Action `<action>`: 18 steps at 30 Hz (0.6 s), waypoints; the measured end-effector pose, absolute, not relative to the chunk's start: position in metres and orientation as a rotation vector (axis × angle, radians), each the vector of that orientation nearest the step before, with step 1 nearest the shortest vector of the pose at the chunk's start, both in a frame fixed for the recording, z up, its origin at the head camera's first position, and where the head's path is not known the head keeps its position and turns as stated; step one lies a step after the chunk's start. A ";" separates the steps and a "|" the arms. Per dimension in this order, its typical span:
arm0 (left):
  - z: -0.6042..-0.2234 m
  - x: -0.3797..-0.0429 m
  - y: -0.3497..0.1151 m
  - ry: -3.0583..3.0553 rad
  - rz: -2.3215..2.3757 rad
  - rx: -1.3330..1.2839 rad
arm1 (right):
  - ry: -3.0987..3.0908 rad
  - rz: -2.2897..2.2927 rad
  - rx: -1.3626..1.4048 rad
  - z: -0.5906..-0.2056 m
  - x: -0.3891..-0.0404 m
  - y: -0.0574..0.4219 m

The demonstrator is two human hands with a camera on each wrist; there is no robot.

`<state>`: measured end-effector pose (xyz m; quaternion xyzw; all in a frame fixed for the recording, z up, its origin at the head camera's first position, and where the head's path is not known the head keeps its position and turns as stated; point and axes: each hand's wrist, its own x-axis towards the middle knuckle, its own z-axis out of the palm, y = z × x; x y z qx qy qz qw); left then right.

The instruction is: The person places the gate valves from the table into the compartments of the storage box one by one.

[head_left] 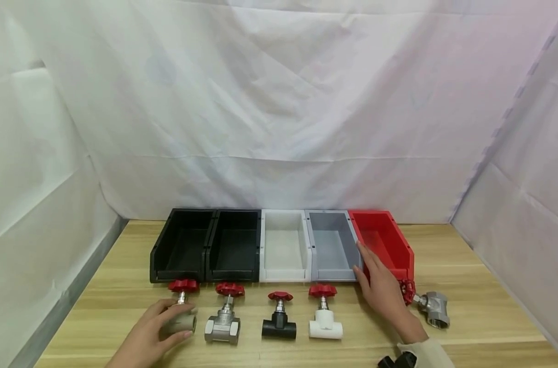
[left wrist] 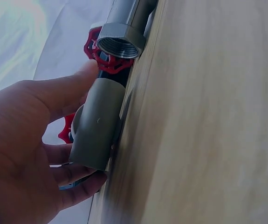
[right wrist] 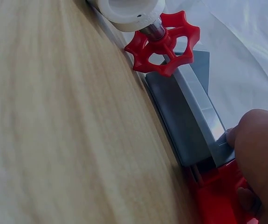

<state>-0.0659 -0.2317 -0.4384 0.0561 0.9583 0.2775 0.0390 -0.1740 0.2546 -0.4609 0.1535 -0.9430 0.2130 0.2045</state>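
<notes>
At the left of the row, my left hand (head_left: pixel 150 327) curls round the grey body of a valve (head_left: pixel 183 323) with a red handwheel. In the left wrist view, thumb and fingers lie at either end of the grey pipe body (left wrist: pixel 98 126). My right hand (head_left: pixel 382 289) lies palm down over the front of the grey bin (head_left: pixel 334 276) and the red bin (head_left: pixel 402 273), fingers extended. The right wrist view shows the thumb at the grey bin's front rim (right wrist: pixel 201 116). Beside my right wrist lies a metal valve (head_left: pixel 435 309), its red handwheel partly behind the hand.
Between my hands stand a metal valve (head_left: pixel 223 327), a black valve (head_left: pixel 279 327) and a white valve (head_left: pixel 325 325), all red-wheeled. Black bins (head_left: pixel 178 276) and a white bin (head_left: pixel 284 275) continue the row. A black fitting (head_left: pixel 398 361) sits by the right sleeve. White cloth (head_left: pixel 279 102) hangs behind.
</notes>
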 end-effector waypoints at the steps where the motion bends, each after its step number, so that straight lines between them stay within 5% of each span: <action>1: -0.439 -0.066 -0.231 2.939 0.846 0.173 | -2.630 0.597 0.427 -0.461 -0.173 0.255; 18: -0.443 -0.064 -0.229 3.053 0.770 0.250 | -2.626 0.596 0.435 -0.465 -0.175 0.256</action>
